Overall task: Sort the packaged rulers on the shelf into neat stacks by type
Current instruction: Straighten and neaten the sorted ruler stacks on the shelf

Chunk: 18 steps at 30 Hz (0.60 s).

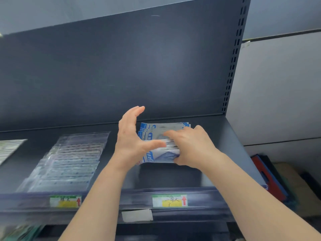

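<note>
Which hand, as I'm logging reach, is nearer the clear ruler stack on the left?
Left. The left hand is just right of the clear ruler stack, not touching it; the right hand is farther right, holding the blue-labelled packs.

Blue-and-white packets (157,134) are being gripped as a ragged, splayed pile on the right of the shelf (173,176). Long clear packets (69,162) are being left fanned and overlapping to their left.

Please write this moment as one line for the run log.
phase: tidying stack | right hand: grips blue-printed packets | left hand: fingers straight, thumb on packets | clear ruler packets: stacked at left of shelf
</note>
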Tool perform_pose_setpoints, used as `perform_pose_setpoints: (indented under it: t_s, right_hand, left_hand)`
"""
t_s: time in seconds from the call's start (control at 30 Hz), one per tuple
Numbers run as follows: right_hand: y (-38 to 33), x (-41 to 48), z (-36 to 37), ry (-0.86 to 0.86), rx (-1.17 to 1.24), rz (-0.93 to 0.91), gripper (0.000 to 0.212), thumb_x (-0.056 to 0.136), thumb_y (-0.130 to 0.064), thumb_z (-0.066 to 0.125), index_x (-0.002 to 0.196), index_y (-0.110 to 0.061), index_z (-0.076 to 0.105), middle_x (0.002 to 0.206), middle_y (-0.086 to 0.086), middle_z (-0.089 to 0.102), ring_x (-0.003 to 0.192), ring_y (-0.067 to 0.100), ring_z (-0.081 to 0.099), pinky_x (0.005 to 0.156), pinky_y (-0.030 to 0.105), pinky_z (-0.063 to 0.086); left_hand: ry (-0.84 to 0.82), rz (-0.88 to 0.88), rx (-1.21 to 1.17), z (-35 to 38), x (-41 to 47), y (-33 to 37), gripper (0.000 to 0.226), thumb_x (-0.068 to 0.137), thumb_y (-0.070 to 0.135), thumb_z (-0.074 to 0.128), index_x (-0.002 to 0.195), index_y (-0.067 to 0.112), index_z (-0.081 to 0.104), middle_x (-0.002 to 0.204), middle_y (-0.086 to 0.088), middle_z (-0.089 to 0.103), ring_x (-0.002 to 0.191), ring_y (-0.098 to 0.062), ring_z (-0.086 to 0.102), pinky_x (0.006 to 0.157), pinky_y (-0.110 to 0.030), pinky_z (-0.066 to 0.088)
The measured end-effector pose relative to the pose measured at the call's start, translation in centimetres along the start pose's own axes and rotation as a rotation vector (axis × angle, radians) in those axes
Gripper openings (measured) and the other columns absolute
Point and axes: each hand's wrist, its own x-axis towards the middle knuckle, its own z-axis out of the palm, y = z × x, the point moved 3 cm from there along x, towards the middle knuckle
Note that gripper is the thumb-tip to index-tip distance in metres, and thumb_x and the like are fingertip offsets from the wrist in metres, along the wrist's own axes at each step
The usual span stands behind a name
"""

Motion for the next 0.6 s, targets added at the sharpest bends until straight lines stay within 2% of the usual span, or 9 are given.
perform_pose_setpoints:
  t_s: [0.07,0.1,0.13,0.2,0.27,0.33,0.43,0.53,0.6]
  right_hand:
    - [-1.1,0.6,1.2,-0.052,-0.021,-0.025,0.056,0.074,-0.041,0.068,0.124,-0.033,0.045,0.103,-0.01,0.066,0.098,0.021,0.06,0.072,0.034,0.029]
    - [-1.4,0.7,1.5,-0.055,-0.02,-0.034,0.055,0.073,-0.045,0.069,0.123,-0.033,0.047,0.103,-0.01,0.066,0.098,0.02,0.06,0.074,0.034,0.031]
    - [-1.5,0.8,1.5,-0.048,-0.015,-0.035,0.056,0.072,-0.048,0.07,0.122,-0.034,0.048,0.104,-0.01,0.066,0.098,0.019,0.061,0.075,0.034,0.033]
    - [-0.5,0.3,1.4,-0.027,0.017,0.014,0.071,0.064,-0.053,0.075,0.127,-0.038,0.045,0.11,-0.012,0.065,0.101,0.017,0.059,0.08,0.033,0.036]
    - [1.5,-0.8,1.4,-0.027,0.177,0.141,0.095,0.053,-0.053,0.081,0.137,-0.041,0.037,0.122,-0.014,0.058,0.109,0.014,0.052,0.088,0.033,0.039]
    - [2.9,-2.2,1.9,-0.019,0.573,0.284,0.108,0.049,-0.039,0.089,0.141,-0.041,0.033,0.127,-0.014,0.051,0.111,0.008,0.049,0.088,0.025,0.043]
    - [2.6,-3.6,3.9,0.015,1.081,0.384,0.105,0.054,-0.011,0.091,0.138,-0.04,0.036,0.125,-0.01,0.052,0.101,0.001,0.058,0.079,0.013,0.049]
    - [2.1,-3.9,3.9,0.164,1.282,0.397,0.094,0.059,-0.001,0.087,0.131,-0.041,0.044,0.118,-0.007,0.058,0.093,0.004,0.066,0.081,0.02,0.056]
    - [2.9,-3.6,3.5,0.202,1.316,0.382,0.096,0.056,-0.006,0.09,0.131,-0.044,0.044,0.119,-0.01,0.058,0.098,0.003,0.065,0.087,0.023,0.054]
  left_hand:
    - [-0.379,0.04,0.356,1.1,-0.1,0.3,0.105,0.05,0.05,0.089,0.142,0.037,0.038,0.141,0.021,0.043,0.134,-0.004,0.035,0.12,-0.04,0.019]
    - [-0.529,0.018,0.497,1.8,-0.4,0.1,0.097,0.054,0.05,0.087,0.138,0.038,0.04,0.135,0.021,0.05,0.128,-0.006,0.043,0.116,-0.04,0.026]
    - [-0.598,0.003,0.592,2.4,-0.5,-0.3,0.085,0.058,0.048,0.085,0.132,0.037,0.045,0.126,0.018,0.057,0.118,-0.01,0.051,0.106,-0.038,0.039]
    - [-0.571,0.037,0.683,2.7,-0.3,-0.5,0.055,0.065,0.044,0.08,0.114,0.033,0.055,0.103,0.013,0.064,0.101,-0.016,0.058,0.08,-0.034,0.049]
    - [-0.537,0.077,0.714,2.7,0.1,-0.7,0.037,0.069,0.042,0.078,0.096,0.026,0.059,0.088,0.01,0.062,0.091,-0.018,0.058,0.066,-0.032,0.046]
    - [-0.544,0.088,0.722,2.8,0.4,-0.9,0.035,0.067,0.043,0.077,0.087,0.025,0.055,0.085,0.009,0.062,0.086,-0.018,0.058,0.062,-0.031,0.044]
    - [-0.563,0.158,0.801,3.7,0.3,-0.5,0.037,0.065,0.045,0.075,0.086,0.031,0.048,0.085,0.011,0.062,0.083,-0.017,0.059,0.057,-0.028,0.038]
    - [-0.515,0.206,0.822,3.9,0.6,0.0,0.036,0.066,0.044,0.073,0.083,0.028,0.045,0.08,0.01,0.058,0.079,-0.018,0.055,0.055,-0.028,0.033]
    - [-0.525,0.189,0.847,3.7,0.9,0.2,0.041,0.063,0.048,0.074,0.085,0.028,0.046,0.081,0.01,0.057,0.078,-0.018,0.055,0.055,-0.029,0.034]
